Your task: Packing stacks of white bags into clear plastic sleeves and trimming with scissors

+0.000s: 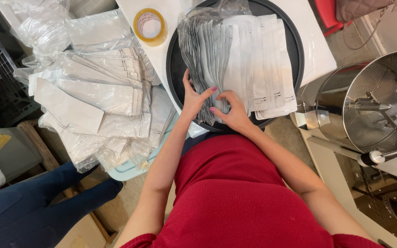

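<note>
A row of flat white and silver pouches (240,59) lies fanned across a round black tray (299,50). My left hand (194,98) grips the left, silver end of the row, thumb over the pouch edges. My right hand (230,112) pinches the near edges of the same pouches beside it, fingers curled into the stack. Both hands sit at the tray's near rim, almost touching each other.
A heap of white pouches in clear plastic bags (97,96) fills the left. A roll of yellow tape (150,26) lies on the white table (318,50). A steel perforated drum machine (377,101) stands at right. Another person's leg in dark blue (28,206) is at lower left.
</note>
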